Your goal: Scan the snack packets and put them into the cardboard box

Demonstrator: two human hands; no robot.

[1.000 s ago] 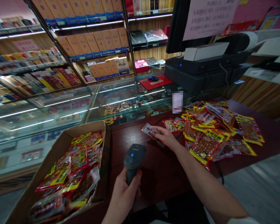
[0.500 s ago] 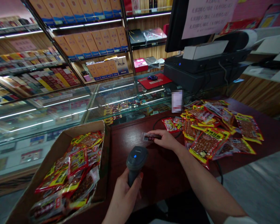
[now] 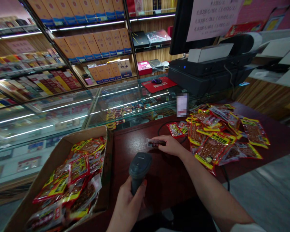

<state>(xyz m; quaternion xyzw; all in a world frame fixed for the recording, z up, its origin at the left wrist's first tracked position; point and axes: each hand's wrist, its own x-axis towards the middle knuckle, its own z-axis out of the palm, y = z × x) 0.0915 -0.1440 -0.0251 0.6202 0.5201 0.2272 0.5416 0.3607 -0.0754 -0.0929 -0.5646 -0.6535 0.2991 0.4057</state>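
My left hand (image 3: pixel 130 199) is closed round the handle of a dark grey barcode scanner (image 3: pixel 140 164), its head tilted up and away from me. Beyond it, my right hand (image 3: pixel 172 145) grips a small snack packet (image 3: pixel 154 143) just above the dark red tabletop (image 3: pixel 125 145). The packet's clear end points left, toward the area in front of the scanner; my fingers cover its other end. To the right of that hand lies a heap of red and yellow snack packets (image 3: pixel 214 149). On my left stands a cardboard box (image 3: pixel 108 161) holding several similar packets (image 3: pixel 79 169).
Behind the table runs a glass display counter (image 3: pixel 91 109) with a red mouse pad (image 3: pixel 147 87) and mouse (image 3: pixel 157 81) on it. A monitor (image 3: pixel 177 35) stands over a black cash drawer (image 3: pixel 190 79). A black cable (image 3: pixel 228 182) hangs at the table's front edge.
The blue light on the scanner's head has gone out. The view has shifted very slightly; both hands keep nearly the same pose, still holding the scanner and the packet.
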